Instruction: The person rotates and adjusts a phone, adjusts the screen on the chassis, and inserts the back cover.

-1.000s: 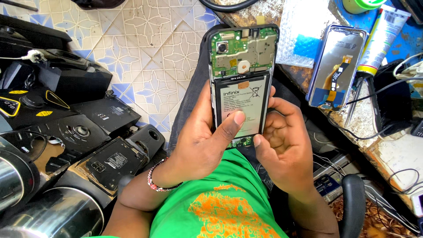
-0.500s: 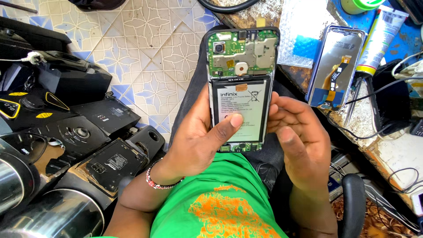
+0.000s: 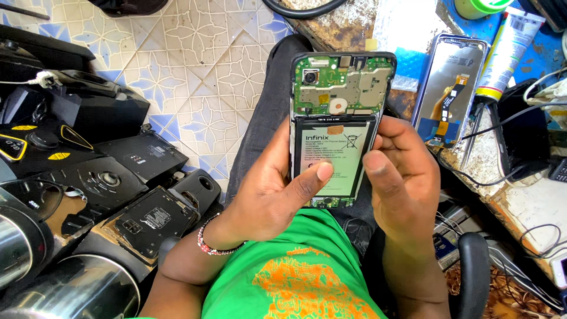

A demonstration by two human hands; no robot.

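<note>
An opened phone (image 3: 341, 88) with its back cover off shows a green circuit board on top and a white-labelled battery (image 3: 333, 150) below. My left hand (image 3: 271, 195) cups the phone's left edge, thumb lying across the lower battery. My right hand (image 3: 401, 177) grips the right edge, thumb beside the battery. Both hands hold the phone upright above my lap, over my green shirt.
A detached phone screen with an orange flex cable (image 3: 449, 88) lies on the worn workbench (image 3: 502, 177) at right, beside a white tube (image 3: 508, 50) and tangled cables. Black speaker boxes (image 3: 88, 171) crowd the tiled floor at left. A chair armrest (image 3: 472, 266) sits lower right.
My right hand has slid from under the phone to its right edge, fingers opening around it. My left thumb moved onto the battery. The phone has shifted slightly.
</note>
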